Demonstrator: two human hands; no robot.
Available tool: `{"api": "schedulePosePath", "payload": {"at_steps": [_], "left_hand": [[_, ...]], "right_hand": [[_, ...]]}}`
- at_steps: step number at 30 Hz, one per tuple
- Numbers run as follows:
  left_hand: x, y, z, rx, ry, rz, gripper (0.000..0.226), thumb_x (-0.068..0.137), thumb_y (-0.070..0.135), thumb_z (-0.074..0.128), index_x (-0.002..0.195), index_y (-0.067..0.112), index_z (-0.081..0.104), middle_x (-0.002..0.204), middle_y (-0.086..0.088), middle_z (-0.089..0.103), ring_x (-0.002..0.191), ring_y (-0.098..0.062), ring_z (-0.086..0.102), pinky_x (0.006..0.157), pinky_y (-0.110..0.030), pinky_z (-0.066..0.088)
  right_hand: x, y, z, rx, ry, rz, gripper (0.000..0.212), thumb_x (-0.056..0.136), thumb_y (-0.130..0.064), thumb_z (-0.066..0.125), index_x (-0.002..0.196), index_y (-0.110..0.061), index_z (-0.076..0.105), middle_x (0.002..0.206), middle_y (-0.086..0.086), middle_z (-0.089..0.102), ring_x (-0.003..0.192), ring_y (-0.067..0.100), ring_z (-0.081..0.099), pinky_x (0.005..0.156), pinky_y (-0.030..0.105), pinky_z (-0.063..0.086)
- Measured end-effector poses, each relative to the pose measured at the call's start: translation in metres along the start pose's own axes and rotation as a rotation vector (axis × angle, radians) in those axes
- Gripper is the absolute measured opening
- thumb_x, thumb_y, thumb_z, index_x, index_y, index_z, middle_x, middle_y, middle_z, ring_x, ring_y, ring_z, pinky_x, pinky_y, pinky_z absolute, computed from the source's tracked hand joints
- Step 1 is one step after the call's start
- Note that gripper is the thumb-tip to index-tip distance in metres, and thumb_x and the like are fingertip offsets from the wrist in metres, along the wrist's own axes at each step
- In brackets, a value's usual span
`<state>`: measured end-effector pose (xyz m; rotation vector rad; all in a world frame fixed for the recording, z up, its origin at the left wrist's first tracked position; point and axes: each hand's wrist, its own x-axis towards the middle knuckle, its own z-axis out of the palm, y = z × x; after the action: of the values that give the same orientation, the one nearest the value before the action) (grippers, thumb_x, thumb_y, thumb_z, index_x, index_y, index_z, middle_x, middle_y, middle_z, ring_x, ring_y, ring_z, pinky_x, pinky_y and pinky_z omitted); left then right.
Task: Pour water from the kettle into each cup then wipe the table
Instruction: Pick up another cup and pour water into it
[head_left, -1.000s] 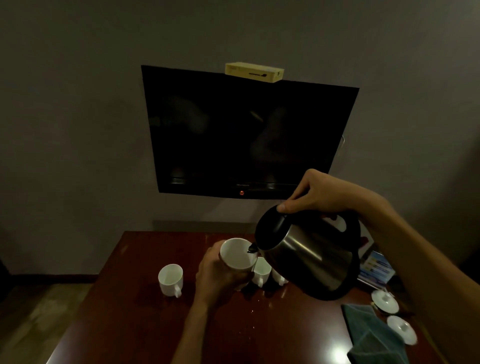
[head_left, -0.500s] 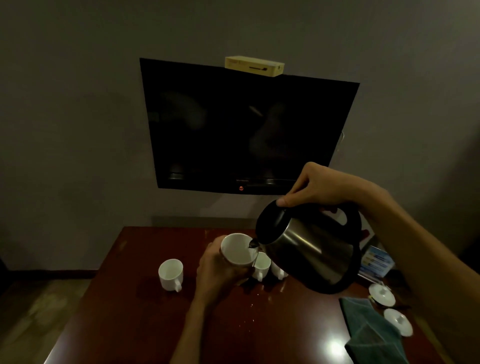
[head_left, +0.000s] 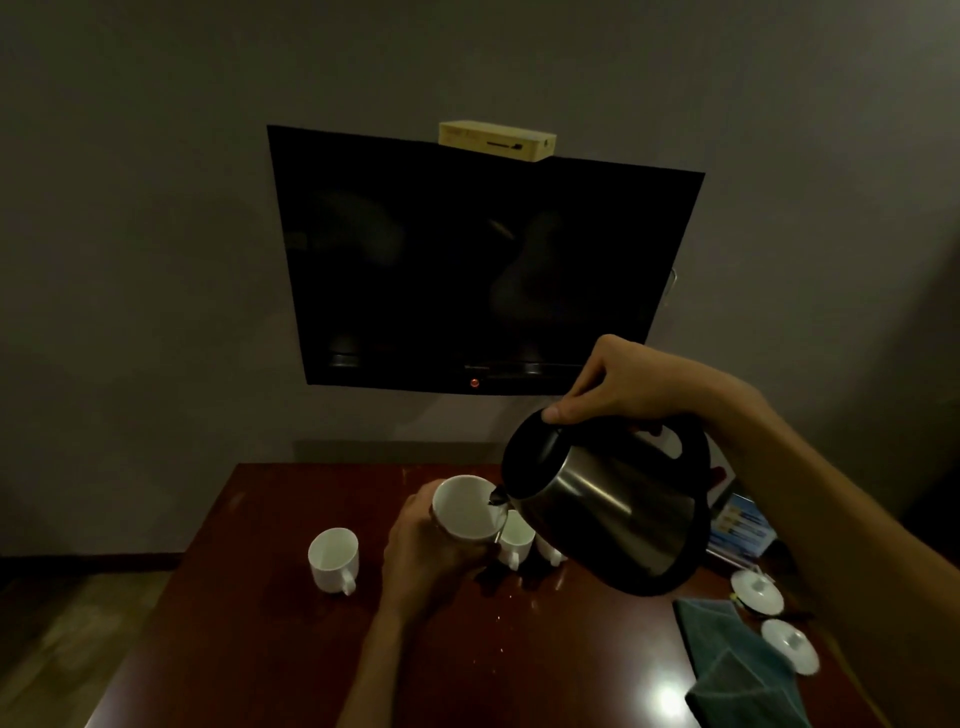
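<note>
The left hand (head_left: 431, 561) grips a white cup (head_left: 467, 509) raised off the bench (head_left: 291, 649) to meet the spout, while the right hand (head_left: 634, 384) clasps the tilted kettle (head_left: 608, 509) by its handle, so water lands inside.

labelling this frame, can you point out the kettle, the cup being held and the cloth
kettle (head_left: 613, 514), head view, on its steel side wall
held cup (head_left: 462, 506), head view, on the white inside wall
cloth (head_left: 737, 670), head view, on its folded upper face
</note>
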<state>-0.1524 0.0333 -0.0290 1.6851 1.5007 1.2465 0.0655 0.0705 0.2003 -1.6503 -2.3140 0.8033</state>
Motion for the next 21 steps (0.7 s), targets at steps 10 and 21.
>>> {"api": "schedulePosePath", "payload": {"at_steps": [10, 21], "left_hand": [[0.0012, -0.0015, 0.0002, -0.007, 0.023, 0.008, 0.078, 0.058, 0.040, 0.090, 0.127, 0.028, 0.053, 0.118, 0.006, 0.060, 0.104, -0.009, 0.060, 0.082, -0.032, 0.057], [-0.0029, 0.0021, -0.0007, -0.011, 0.030, -0.014, 0.078, 0.058, 0.043, 0.088, 0.127, 0.027, 0.054, 0.119, 0.004, 0.060, 0.103, -0.010, 0.059, 0.083, -0.035, 0.057]], "right_hand": [[0.0028, -0.0013, -0.0001, -0.012, 0.000, 0.013, 0.054, 0.067, -0.062, 0.072, 0.084, -0.011, 0.081, 0.057, 0.004, 0.059, 0.042, 0.012, 0.047, 0.048, 0.024, 0.041], [0.0034, 0.0001, 0.0008, -0.026, 0.006, 0.020, 0.040, 0.082, -0.046, 0.075, 0.085, -0.006, 0.079, 0.059, 0.006, 0.060, 0.042, 0.011, 0.048, 0.044, 0.020, 0.039]]}}
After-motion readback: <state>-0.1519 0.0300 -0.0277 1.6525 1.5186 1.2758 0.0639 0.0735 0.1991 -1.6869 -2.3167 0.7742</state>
